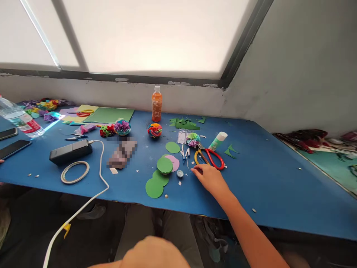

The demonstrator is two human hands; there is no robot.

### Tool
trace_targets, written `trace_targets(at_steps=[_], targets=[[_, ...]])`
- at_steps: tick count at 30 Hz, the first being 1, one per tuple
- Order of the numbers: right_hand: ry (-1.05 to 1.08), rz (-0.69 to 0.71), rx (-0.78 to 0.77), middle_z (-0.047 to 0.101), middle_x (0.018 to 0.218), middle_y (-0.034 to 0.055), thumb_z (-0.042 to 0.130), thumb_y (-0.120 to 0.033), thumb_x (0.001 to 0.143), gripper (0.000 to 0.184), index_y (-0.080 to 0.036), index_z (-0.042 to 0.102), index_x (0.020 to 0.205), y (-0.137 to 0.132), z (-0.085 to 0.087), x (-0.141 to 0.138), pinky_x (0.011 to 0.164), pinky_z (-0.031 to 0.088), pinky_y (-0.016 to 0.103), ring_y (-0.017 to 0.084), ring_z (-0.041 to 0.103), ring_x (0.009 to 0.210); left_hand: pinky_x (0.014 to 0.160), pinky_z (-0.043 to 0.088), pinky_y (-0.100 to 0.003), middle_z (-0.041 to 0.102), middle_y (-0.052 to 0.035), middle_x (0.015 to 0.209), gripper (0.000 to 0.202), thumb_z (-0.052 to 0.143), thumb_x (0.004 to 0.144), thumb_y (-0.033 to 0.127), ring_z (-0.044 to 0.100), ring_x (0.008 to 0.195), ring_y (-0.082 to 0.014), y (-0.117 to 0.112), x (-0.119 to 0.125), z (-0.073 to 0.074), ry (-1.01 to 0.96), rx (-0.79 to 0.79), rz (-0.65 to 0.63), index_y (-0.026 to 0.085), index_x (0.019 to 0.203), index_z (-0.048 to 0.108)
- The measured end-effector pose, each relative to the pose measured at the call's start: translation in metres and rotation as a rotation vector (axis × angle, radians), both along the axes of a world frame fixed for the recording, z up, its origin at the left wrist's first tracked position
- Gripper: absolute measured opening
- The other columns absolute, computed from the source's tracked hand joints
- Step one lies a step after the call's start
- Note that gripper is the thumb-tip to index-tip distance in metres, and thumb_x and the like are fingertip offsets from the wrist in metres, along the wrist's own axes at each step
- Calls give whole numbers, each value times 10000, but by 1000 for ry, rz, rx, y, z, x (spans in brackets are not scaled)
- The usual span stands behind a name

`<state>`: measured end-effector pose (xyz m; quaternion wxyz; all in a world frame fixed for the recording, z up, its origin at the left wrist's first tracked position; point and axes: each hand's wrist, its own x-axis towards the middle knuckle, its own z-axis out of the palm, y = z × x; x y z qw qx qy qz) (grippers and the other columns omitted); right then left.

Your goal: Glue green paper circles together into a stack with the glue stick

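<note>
Head view. Scissors (pixel 209 158), with red and yellow loop handles, lie flat on the blue desk (pixel 279 178) just beyond the right hand (pixel 209 178), near its knuckles; whether they touch cannot be told. Right hand: palm down on the desk, fingers loosely extended leftward, grasping nothing. Left hand (pixel 153 254): low at the near edge, blurred (grip cannot be told). Stacked green paper discs (pixel 164 165), flat and round, sit left of the fingertips. A white-capped green glue stick (pixel 218 141) lies behind the scissors.
</note>
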<state>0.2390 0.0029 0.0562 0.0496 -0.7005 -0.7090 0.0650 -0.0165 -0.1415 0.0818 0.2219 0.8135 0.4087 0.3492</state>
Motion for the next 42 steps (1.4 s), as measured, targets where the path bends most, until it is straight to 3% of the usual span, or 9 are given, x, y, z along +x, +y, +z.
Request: trace_targets(at_steps=[2, 4, 7, 10, 16, 20, 28, 33, 42], targets=[[-12, -3, -44, 692, 863, 112, 499, -380, 852, 289, -143, 661, 827, 12, 2, -8, 611, 437, 277, 232, 640, 799, 815, 520, -378, 662, -85, 1008, 434, 451, 791, 487, 589, 1023, -264, 29, 12, 3, 29, 18, -34, 277, 1145, 587], [-24, -6, -102, 683, 821, 127, 543, -385, 832, 288, -124, 647, 772, 24, 3, -13, 604, 426, 283, 237, 635, 775, 882, 474, -404, 619, -123, 1088, 423, 462, 832, 429, 550, 1076, -272, 69, 22, -3, 180, -67, 140, 205, 1183, 537], [-24, 15, -218, 671, 777, 84, 579, -319, 827, 213, -137, 634, 731, 39, 5, -17, 639, 448, 277, 201, 628, 771, 880, 442, -423, 514, -200, 1201, 664, 560, 749, 518, 477, 1139, -340, 127, 27, -18, 441, -193, 299, 77, 1233, 453], [-20, 29, -304, 641, 887, 43, 545, -309, 863, 186, -139, 617, 879, 43, 7, -16, 727, 488, 314, 152, 608, 810, 875, 421, -435, 515, -210, 1155, 749, 569, 696, 603, 484, 1104, -356, 159, 26, -28, 568, -252, 237, 43, 1184, 475], [100, 45, -250, 644, 840, 130, 427, -187, 882, 199, -132, 559, 743, 26, 18, -8, 683, 448, 354, 240, 608, 820, 853, 417, -410, 541, -134, 1096, 593, 615, 704, 527, 518, 1010, -295, 158, 48, -25, 535, 1, 73, 119, 1123, 520], [287, 117, -197, 651, 821, 62, 341, -271, 909, 180, -182, 486, 848, 24, 29, 6, 598, 444, 283, 174, 604, 723, 1005, 277, -491, 545, -147, 1164, 471, 649, 693, 503, 455, 1122, -305, 162, 67, -38, 544, 149, -82, 126, 969, 596], [936, 318, -9, 605, 743, 10, 473, -278, 833, 146, -190, 539, 928, 54, 31, 9, 680, 472, 285, 146, 583, 714, 1072, 157, -525, 626, -44, 1067, 168, 597, 764, 286, 524, 1067, -218, 173, 73, -57, 284, 65, -127, 205, 911, 603], [823, 332, 218, 564, 709, 7, 423, -270, 862, 133, -198, 532, 838, 53, 21, 5, 616, 454, 276, 143, 537, 654, 830, 459, -324, 654, -41, 930, 281, 566, 752, 202, 593, 861, -173, 178, 65, -50, -88, -140, -38, 185, 1033, 581], [370, 509, 312, 660, 802, 44, 357, -230, 923, 181, -187, 529, 886, 35, 10, 1, 600, 434, 239, 152, 607, 696, 711, 485, -256, 598, -19, 835, 286, 623, 730, 213, 560, 745, -131, 184, 60, -44, -399, -347, -13, 169, 1012, 607]])
